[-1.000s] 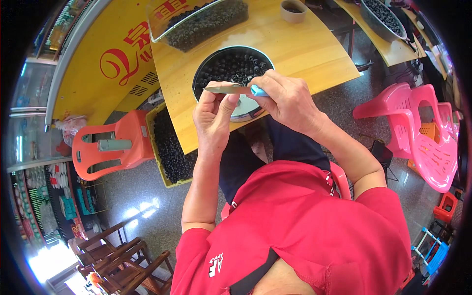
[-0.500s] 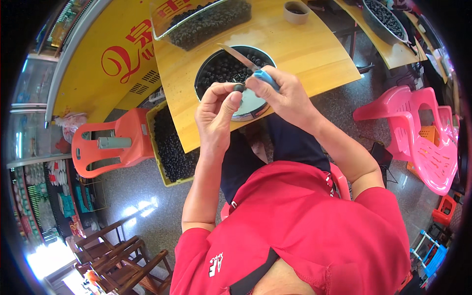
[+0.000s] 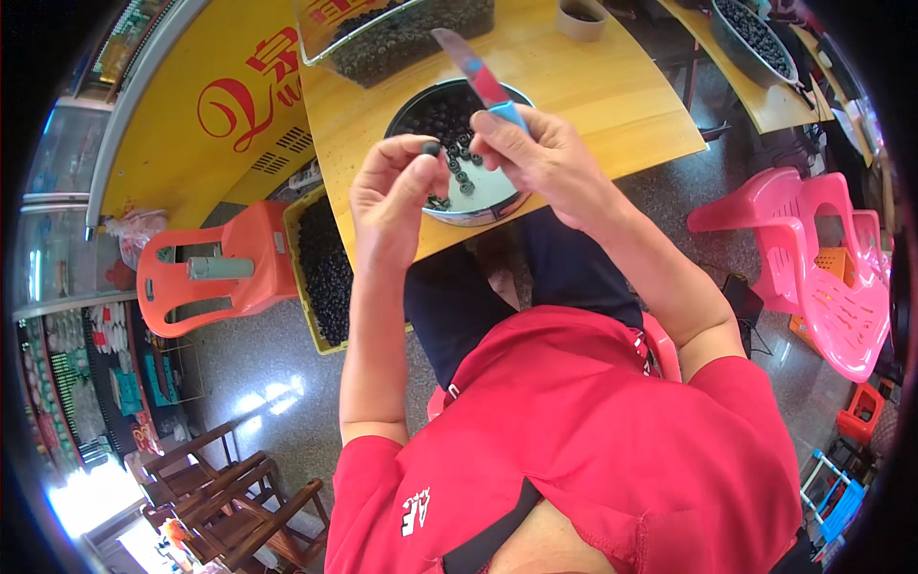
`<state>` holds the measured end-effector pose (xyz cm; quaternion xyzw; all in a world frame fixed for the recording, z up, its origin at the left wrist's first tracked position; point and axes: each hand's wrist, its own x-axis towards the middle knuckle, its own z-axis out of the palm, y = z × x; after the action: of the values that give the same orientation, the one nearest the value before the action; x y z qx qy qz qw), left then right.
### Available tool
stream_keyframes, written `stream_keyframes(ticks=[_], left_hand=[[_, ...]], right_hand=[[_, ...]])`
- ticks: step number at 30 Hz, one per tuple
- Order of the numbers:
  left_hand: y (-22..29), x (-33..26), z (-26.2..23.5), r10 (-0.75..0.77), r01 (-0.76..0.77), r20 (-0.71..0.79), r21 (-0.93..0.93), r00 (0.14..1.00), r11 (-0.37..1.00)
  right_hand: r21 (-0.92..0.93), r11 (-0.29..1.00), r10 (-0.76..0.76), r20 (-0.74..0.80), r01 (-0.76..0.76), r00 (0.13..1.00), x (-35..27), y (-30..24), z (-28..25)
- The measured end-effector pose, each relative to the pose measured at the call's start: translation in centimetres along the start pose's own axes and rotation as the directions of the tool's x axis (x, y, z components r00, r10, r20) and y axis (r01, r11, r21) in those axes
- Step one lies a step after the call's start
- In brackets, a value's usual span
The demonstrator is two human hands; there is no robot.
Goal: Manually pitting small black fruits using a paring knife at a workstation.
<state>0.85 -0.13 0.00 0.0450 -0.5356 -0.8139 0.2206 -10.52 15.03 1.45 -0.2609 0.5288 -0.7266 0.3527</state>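
In my left hand [image 3: 394,187], a small dark round piece [image 3: 432,149] is pinched between thumb and fingertips; its kind cannot be made out. My right hand [image 3: 535,148] is closed on the blue handle of a knife [image 3: 470,67], whose blade points up and to the left, away from me. Both hands are above the near part of a round metal bowl [image 3: 486,212]. Dark round pieces [image 3: 442,120] fill the far part of the bowl, and several ring-like ones lie on its pale bottom. The hands are apart, and the blade does not touch the piece.
The bowl stands on a yellow wooden table [image 3: 612,105] with a clear bin [image 3: 402,57] of dark pieces and a tape roll [image 3: 580,19]. A yellow crate [image 3: 330,346] of dark pieces sits at left beside an orange chair [image 3: 215,273]. Pink chairs [image 3: 813,258] stand right.
My hands have moved apart. The left has shifted left and slightly up with the dark piece, while the right has raised the knife, its blade now steeper. More of the bowl's bottom shows.
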Motion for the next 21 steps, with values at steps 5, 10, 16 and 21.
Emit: stream_keyframes(ticks=[5,10,16,21], left_hand=[[1.8,2.2,-1.7,-0.174,0.159,-0.025,-0.296,0.984,0.942],[0.1,4.0,-3.2,-0.241,0.161,0.129,0.443,0.962,0.882],[-0.8,5.1,-1.3,-0.572,-0.275,0.265,0.959,0.777,0.071],[-2.0,5.6,-0.4,-0.554,-0.344,0.238,0.934,0.798,-0.096]], right_hand=[[-0.030,0.999,-0.028,-0.053,0.026,0.998,-0.6,-0.2,-2.1],[-0.011,1.000,-0.011,-0.072,0.010,0.997,-1.0,0.4,-2.9],[-0.037,0.999,0.017,-0.121,-0.021,0.993,-1.4,0.4,-3.4],[-0.041,0.999,0.014,-0.116,-0.019,0.993,-1.5,0.6,-4.0]])
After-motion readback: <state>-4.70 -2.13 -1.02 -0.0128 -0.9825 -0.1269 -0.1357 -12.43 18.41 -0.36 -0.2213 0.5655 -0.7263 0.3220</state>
